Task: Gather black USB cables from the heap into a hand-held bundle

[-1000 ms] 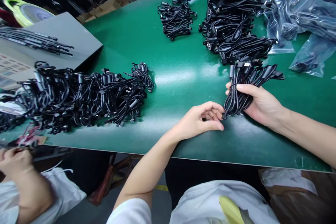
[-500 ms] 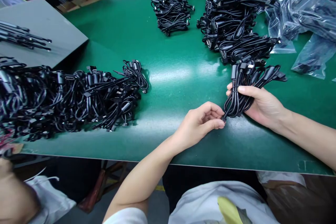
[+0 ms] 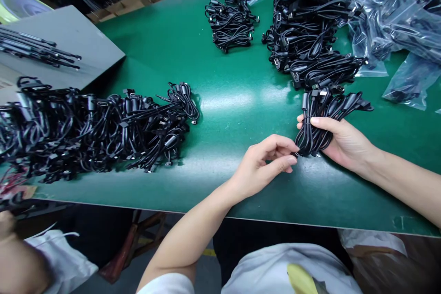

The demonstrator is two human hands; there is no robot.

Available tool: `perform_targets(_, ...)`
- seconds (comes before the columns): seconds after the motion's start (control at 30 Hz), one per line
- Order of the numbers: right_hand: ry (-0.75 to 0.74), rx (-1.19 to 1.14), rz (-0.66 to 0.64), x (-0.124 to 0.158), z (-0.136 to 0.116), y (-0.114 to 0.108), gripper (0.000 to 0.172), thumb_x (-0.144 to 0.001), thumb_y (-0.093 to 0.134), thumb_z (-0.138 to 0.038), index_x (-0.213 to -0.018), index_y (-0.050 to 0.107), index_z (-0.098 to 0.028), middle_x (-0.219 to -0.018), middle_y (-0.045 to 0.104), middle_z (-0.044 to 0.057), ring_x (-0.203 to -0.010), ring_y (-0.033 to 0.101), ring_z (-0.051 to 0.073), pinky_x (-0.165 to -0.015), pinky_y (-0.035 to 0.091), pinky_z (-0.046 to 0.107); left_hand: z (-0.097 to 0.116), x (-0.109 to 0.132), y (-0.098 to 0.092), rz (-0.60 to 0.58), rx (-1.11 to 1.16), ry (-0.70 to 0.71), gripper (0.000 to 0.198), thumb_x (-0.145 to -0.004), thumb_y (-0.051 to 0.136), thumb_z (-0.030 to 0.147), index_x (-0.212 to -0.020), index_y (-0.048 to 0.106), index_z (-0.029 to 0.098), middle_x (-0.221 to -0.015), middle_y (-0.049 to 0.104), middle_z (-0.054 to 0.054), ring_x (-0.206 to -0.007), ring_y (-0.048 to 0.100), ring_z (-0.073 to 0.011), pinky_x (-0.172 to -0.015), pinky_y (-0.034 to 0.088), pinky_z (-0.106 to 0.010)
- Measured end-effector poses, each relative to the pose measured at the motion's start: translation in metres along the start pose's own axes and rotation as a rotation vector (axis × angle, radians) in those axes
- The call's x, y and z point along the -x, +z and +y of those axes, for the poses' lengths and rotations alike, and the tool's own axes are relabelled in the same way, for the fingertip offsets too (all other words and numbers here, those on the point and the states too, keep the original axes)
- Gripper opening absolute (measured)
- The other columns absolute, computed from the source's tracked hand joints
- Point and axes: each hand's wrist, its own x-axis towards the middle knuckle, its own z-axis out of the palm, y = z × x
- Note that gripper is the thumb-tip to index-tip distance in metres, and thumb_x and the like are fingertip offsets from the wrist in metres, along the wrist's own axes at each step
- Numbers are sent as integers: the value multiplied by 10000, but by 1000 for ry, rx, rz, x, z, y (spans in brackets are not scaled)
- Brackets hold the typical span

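Observation:
My right hand (image 3: 344, 140) is closed around coiled black cables (image 3: 312, 135), thumb across the front, fingertips showing at the left side. Small connectors with metal ends and thick dark cylinders stick out at the top of these coils. My left hand (image 3: 267, 161) is at their lower left end, index fingertip touching or very near the loops. Its thumb and index finger are slightly apart, with nothing visible between them. Just beyond the held cables lies a large pile of similar bundled black cables (image 3: 306, 32).
Another long heap of black cables (image 3: 113, 133) covers the left of the green table (image 3: 227, 115). A smaller stack (image 3: 231, 25) lies at the back, near clear plastic bags (image 3: 406, 32). A grey box (image 3: 93, 50) carries thin black rods. Another person's arm (image 3: 20, 257) shows at lower left.
My left fingers have parted from the connector they pinched at the coils' lower end. My right hand keeps its hold. The view has shifted slightly.

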Motion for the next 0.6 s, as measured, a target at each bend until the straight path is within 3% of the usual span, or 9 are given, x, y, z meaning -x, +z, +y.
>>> perform_targets(0.6,-19,22,-8,-1,3,-1,137,-807,785,-222,-943,783,-200,-982,776,29,-901,709,173,-776,602,258,4,-3,1,4,103,-79,257,-815,766,331,-945,635,152,-788,647,-1,-641,645,-85,-623,545,-205)
